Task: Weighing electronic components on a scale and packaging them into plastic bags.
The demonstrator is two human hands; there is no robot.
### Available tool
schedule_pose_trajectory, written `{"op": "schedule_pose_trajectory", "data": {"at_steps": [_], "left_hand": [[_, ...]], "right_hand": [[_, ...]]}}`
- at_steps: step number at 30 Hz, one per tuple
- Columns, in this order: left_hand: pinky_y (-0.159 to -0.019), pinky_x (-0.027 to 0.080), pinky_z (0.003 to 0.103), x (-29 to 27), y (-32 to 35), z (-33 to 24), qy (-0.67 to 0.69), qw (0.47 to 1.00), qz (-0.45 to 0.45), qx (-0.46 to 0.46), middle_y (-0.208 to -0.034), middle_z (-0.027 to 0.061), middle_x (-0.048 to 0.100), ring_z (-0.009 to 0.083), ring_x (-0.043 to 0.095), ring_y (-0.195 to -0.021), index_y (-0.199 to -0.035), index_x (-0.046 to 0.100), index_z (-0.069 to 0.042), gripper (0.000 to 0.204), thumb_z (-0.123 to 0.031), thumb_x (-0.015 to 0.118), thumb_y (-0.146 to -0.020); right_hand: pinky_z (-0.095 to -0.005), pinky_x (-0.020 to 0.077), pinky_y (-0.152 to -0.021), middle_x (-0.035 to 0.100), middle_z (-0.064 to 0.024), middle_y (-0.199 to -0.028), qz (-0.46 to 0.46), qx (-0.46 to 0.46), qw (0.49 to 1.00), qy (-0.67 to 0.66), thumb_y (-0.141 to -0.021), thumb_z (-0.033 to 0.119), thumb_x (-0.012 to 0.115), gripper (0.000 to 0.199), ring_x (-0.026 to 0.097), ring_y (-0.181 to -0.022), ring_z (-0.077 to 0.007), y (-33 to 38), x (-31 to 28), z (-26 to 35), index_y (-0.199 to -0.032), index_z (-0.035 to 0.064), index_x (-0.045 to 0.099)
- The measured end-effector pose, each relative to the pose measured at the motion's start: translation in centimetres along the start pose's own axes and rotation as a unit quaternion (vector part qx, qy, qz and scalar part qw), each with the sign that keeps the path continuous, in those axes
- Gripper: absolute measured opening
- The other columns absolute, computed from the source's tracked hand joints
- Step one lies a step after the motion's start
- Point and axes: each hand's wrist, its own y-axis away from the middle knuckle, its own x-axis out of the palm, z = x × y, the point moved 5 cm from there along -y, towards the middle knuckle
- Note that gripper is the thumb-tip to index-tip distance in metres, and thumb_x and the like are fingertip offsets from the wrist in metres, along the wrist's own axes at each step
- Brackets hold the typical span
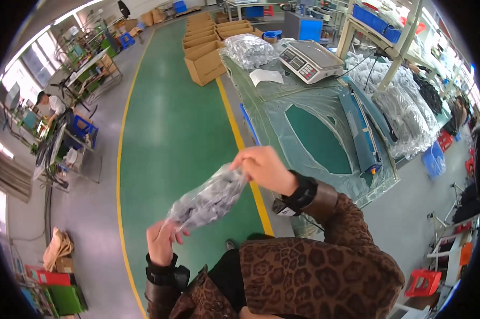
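Observation:
Between my two hands hangs a clear plastic bag (210, 199) filled with small grey parts, whose exact kind I cannot make out. My left hand (162, 239) pinches its lower left end. At the upper right end, my right hand (264, 167) grips the plastic with closed fingers. The bag is tilted and held in the air over the green walkway, left of the worktable. On that table, a blue-grey bar heat sealer (361, 130) lies to the right of my right hand. A white digital scale (310, 61) stands farther back.
Plastic sheeting (282, 95) covers the worktable. Filled clear bags (404, 114) pile up at its right, and another bag (249, 50) lies at its far left. Open cardboard boxes (205, 61) line the walkway. A person (54, 106) works at the left; a red stool (423, 282) stands lower right.

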Motion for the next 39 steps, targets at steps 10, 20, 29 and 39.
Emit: {"op": "schedule_pose_trajectory", "data": {"at_steps": [10,20,29,39], "left_hand": [[-0.055,0.041,0.030,3.8,-18.5,-5.2,0.015,0.961,0.275,0.005,-0.050,0.0085,0.048,0.0238,0.059,-0.056,-0.053,0.040,-0.004,0.037,-0.012,0.042,-0.089],[-0.056,0.043,0.030,11.4,-43.8,-7.8,0.081,0.949,0.291,0.089,-0.049,0.0076,0.046,0.0237,0.059,-0.056,-0.051,0.037,-0.006,0.043,-0.019,0.044,-0.092],[-0.057,0.043,0.033,23.0,-63.5,-11.7,-0.217,0.888,0.133,0.382,-0.064,0.0118,0.059,0.0211,0.057,-0.058,-0.085,0.062,-0.002,0.022,-0.018,0.047,-0.090],[-0.061,0.045,0.041,34.2,-69.5,5.8,-0.271,0.762,0.354,0.469,-0.070,0.0149,0.056,0.0346,0.055,-0.068,-0.081,0.057,-0.005,0.022,-0.024,0.048,-0.089]], "right_hand": [[-0.0226,0.0420,-0.051,0.051,-0.0027,-0.060,-0.202,0.005,0.979,0.008,-0.079,-0.004,0.032,0.029,0.048,-0.054,-0.0092,-5.8,-7.2,4.8,-0.079,-0.0051,0.061],[-0.0245,0.0432,-0.053,0.051,-0.0038,-0.061,-0.185,-0.001,0.981,0.058,-0.087,0.007,0.036,0.028,0.051,-0.054,-0.0126,-26.2,-21.4,-1.8,-0.083,-0.0054,0.060],[-0.0276,0.0499,-0.065,0.064,-0.0096,-0.084,-0.341,-0.118,0.930,0.073,-0.087,0.004,0.038,0.026,0.062,-0.071,-0.0156,-44.7,-39.6,-8.3,-0.089,-0.0057,0.062],[-0.0254,0.0494,-0.061,0.064,-0.0075,-0.074,-0.470,0.089,0.878,0.005,-0.083,0.001,0.039,0.026,0.060,-0.064,-0.0138,-42.0,-44.4,-26.8,-0.081,-0.0032,0.065]]}}
